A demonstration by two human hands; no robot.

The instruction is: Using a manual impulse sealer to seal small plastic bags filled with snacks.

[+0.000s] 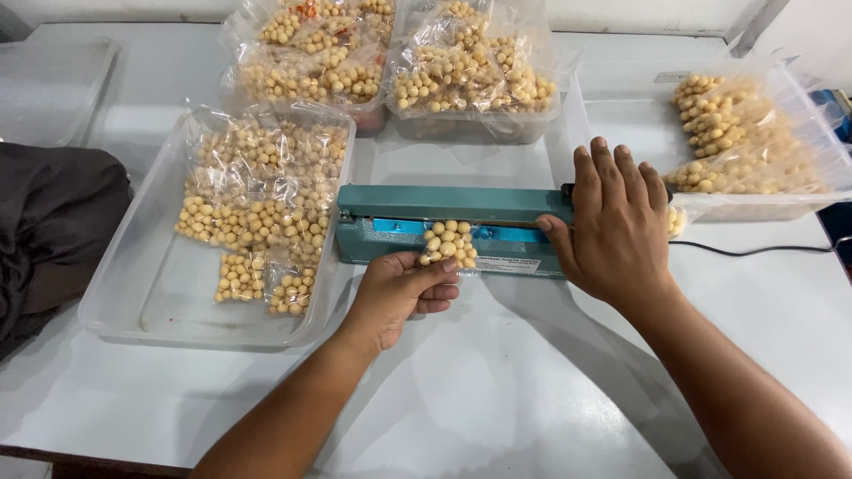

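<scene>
The left hand (399, 288) pinches a small clear bag of pale yellow beans (449, 243) between thumb and fingers, holding it against the front of a teal heat sealer (448, 222). The right hand (617, 226) lies flat with fingers together and stretched forward, pressing down on the sealer's arm at its right end. The sealer sits crosswise on a white table (497, 390); blue strips run along its front, and a small white label sits below them, just right of the bag. A black cord (754, 250) trails from its right side across the table.

Left of the sealer, a clear plastic tray (133, 302) holds several small sealed bags of the same beans. Behind the sealer stand two clear tubs (479, 124) heaped with filled bags. To the right, another clear container (781, 206) holds more bean bags. A dark cloth (53, 231) lies at the left edge, with an empty clear tray (49, 84) behind it.
</scene>
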